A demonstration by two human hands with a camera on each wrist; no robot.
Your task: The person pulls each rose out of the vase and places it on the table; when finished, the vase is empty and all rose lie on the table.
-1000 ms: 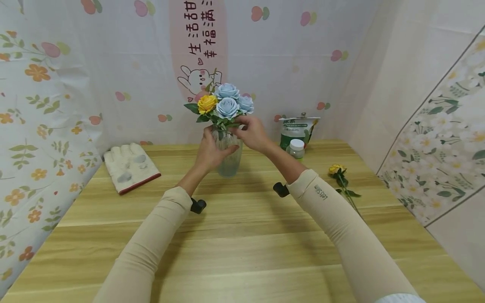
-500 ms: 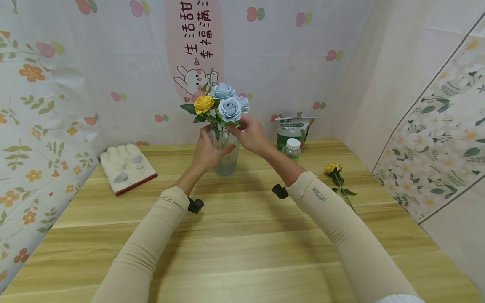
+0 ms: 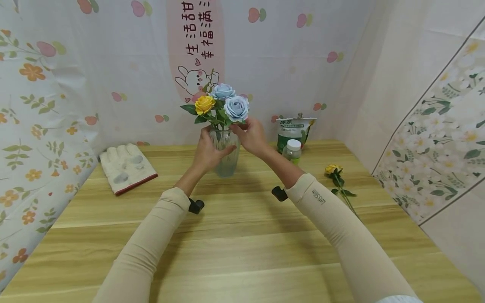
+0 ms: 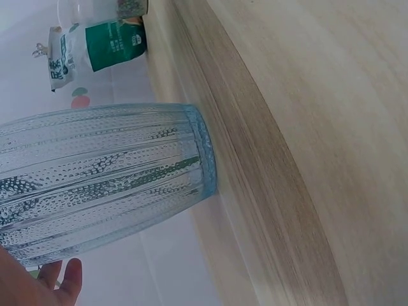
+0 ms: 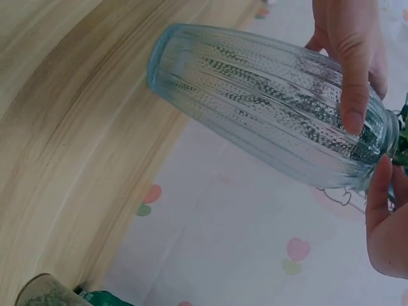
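A ribbed clear glass vase [image 3: 226,167] stands upright on the wooden table and holds a yellow rose [image 3: 204,104] and blue roses. My left hand [image 3: 207,152] grips the vase near its top from the left, with the thumb across the glass, as the right wrist view also shows. At the vase's mouth, my right hand [image 3: 253,136] pinches the stem of the front blue rose [image 3: 236,108] just below its bloom. Another blue rose [image 3: 222,91] sits behind. The bloom in front mostly hides what lies to its right, and leaves hide part of the stems.
On the right of the table [image 3: 235,252] lies a loose yellow rose [image 3: 333,169] with its stem. A white-capped jar [image 3: 293,150] and a clipped green-and-white bag [image 3: 288,134] stand at the back right. White work gloves [image 3: 129,166] lie at the back left.
The front blue rose has shifted right and now covers most of the right-hand blue bloom. My right hand stays at the vase's mouth; the left hand keeps its grip. The view shifted slightly.
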